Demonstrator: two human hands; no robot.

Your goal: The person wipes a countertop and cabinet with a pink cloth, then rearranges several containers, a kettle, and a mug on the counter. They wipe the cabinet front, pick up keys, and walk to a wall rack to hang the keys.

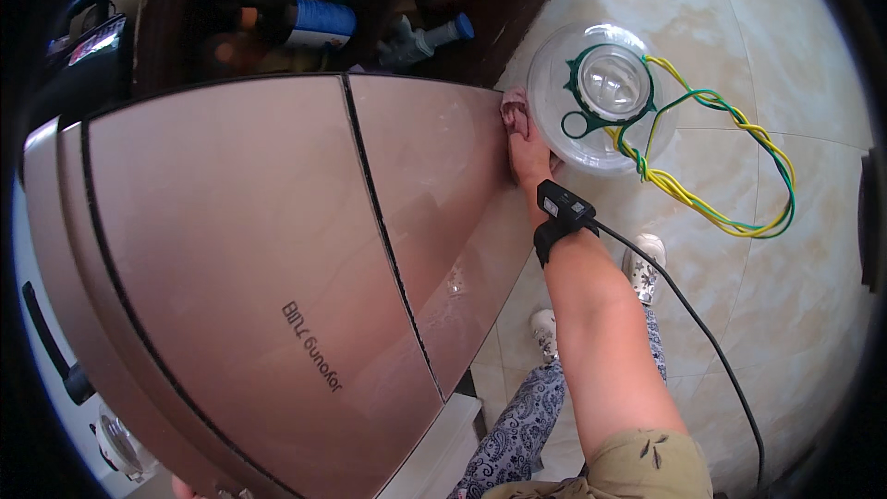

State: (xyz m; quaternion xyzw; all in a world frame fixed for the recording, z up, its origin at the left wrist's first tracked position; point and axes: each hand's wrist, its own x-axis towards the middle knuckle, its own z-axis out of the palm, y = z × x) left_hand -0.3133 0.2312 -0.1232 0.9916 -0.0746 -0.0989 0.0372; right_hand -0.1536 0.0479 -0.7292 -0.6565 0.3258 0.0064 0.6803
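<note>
My right hand (529, 154), at the end of the outstretched arm, is closed on a crumpled pink cloth (513, 105). The cloth touches the lower part of the glossy rose-coloured front panel (242, 208) of a Joyoung kitchen appliance. A black device is strapped around that wrist, with a cable running from it. Only a bit of my left hand (181, 488) shows at the bottom left, by the appliance's top edge; its fingers are mostly hidden. Right beside my right hand stands a clear plastic container (547, 128) with a green collar and a twisted yellow-and-green cord handle (773, 142).
A dark open shelf (523, 21) holding bottles (322, 22) and a bagged item adjoins the appliance. My patterned trousers and pale clogs (644, 267) are below on the marbled tile floor (700, 194). A glass lid (119, 440) lies at the far left. The black cable (700, 319) trails across the floor area.
</note>
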